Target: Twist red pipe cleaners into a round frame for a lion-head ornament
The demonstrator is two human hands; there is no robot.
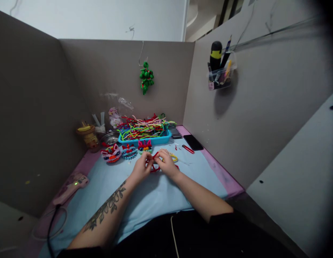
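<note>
My left hand [142, 166] and my right hand [165, 163] meet over the light blue cloth, fingertips pinched on a red pipe-cleaner piece [155, 167]. Red loops of it show between and below the fingers; their exact shape is partly hidden. Beyond my right hand lies a yellow loop [174, 157], which may be scissor handles. To the left and behind my hands stand a pink and red animal-face figure [111, 154], a blue and red one [129, 152] and a red one with pink ears [145, 146].
A blue tray [145, 141] heaped with colourful pipe cleaners stands at the back. A phone [193, 142] and red cutter [188, 149] lie right. A pink glue gun [72, 186], a metal bowl [110, 138] and a cup [88, 135] are left. Panels surround the table.
</note>
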